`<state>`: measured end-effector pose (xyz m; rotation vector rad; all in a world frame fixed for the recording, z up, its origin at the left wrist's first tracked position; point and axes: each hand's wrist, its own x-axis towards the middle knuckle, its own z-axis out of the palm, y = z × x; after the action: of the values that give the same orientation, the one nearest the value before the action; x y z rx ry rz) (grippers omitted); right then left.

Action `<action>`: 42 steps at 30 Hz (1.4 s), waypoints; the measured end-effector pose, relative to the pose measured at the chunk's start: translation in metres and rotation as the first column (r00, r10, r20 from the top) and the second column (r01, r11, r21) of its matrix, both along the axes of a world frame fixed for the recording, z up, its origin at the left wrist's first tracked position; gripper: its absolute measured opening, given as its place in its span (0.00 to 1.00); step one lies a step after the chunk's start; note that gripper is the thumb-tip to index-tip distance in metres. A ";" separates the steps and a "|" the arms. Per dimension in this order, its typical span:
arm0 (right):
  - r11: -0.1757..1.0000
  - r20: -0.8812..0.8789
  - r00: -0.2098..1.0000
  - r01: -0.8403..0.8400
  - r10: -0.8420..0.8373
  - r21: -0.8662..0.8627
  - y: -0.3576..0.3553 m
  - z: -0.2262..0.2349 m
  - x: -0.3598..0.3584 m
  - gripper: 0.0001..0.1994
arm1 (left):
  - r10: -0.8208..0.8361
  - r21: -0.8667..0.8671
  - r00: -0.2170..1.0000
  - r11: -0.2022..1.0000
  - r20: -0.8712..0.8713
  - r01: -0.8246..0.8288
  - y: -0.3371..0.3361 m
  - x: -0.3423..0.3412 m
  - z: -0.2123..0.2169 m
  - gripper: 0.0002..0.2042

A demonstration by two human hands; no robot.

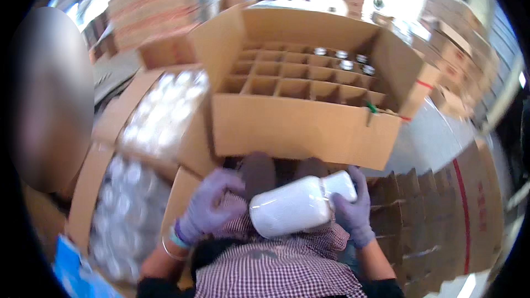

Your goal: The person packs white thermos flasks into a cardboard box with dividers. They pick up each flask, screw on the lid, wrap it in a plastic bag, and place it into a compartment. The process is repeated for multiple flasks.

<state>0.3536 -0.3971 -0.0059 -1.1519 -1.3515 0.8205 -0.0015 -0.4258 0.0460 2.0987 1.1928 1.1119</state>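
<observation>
Over my lap, a white bottle point(290, 207) lies tilted on its side, its narrower end up and to the right. A glossy, wrinkled look suggests a thin wrap around it. My right hand point(355, 208) is closed around that narrow end, thumb in front and fingers behind. To the left of the bottle's wide base is my left hand point(214, 208), fingers curved and apart from the thumb, with nothing in it. Both hands wear pale purple gloves. Ahead stands a divided cardboard box point(287, 124), with several silver-capped bottles point(346, 65) in its right-hand cells.
At left, one open carton point(190, 135) holds several white-topped items, and a nearer one holds clear glass-like items point(124, 204). Folded cardboard dividers point(411, 209) lie at right beside a carton flap point(477, 204). Stacked cartons point(450, 49) stand far right. A blurred shape fills the far left.
</observation>
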 end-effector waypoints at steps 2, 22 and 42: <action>0.959 -0.166 0.983 0.026 -0.075 -0.282 -0.022 -0.029 0.047 0.30 | -0.187 -0.318 0.982 0.932 -0.006 0.176 0.003 0.000 -0.058 0.23; 0.972 0.890 0.395 0.150 -0.227 0.181 0.353 0.081 0.060 0.32 | 0.464 -0.409 0.415 0.886 0.782 -0.220 0.114 -0.022 -0.074 0.34; 0.807 0.494 0.788 -0.534 0.367 0.252 0.085 0.057 -0.014 0.40 | 0.396 -0.344 0.520 0.918 0.757 -0.198 0.084 0.044 -0.060 0.31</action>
<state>0.3394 -0.3124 0.0508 -0.7079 -2.1150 0.6107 0.0427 -0.3421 -0.0141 0.9432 1.1088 1.7478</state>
